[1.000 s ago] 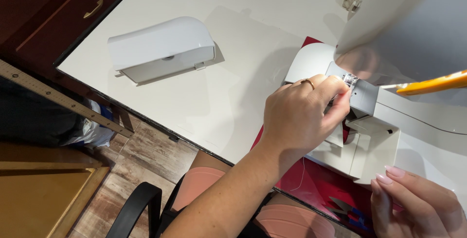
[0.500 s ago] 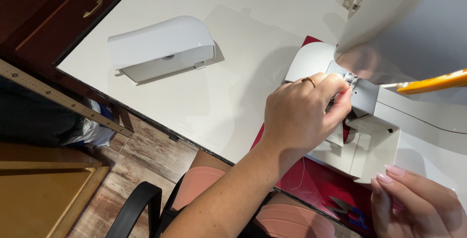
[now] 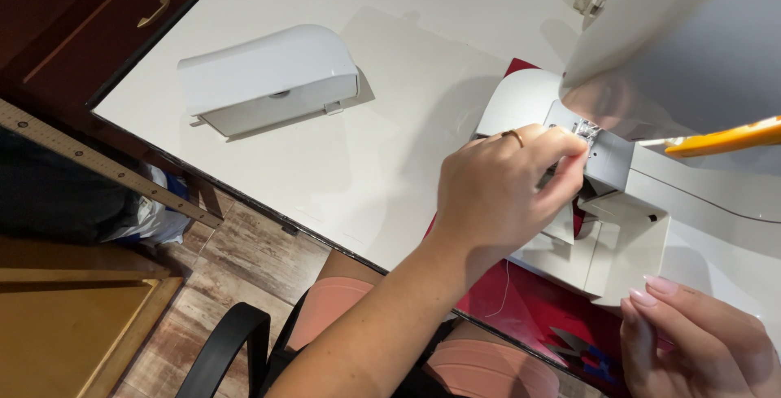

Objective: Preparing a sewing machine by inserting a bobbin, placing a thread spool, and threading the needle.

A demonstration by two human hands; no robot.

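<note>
Head view: the left hand (image 3: 496,194) pinches at the needle area (image 3: 587,131) of the white sewing machine (image 3: 618,227), which stands at the right of the surface (image 3: 366,170). Fingertips so close to the needle could get pricked. The right hand (image 3: 700,341) rests loosely curled at the near right, holding nothing; small scissors (image 3: 582,349) lie beside it.
</note>
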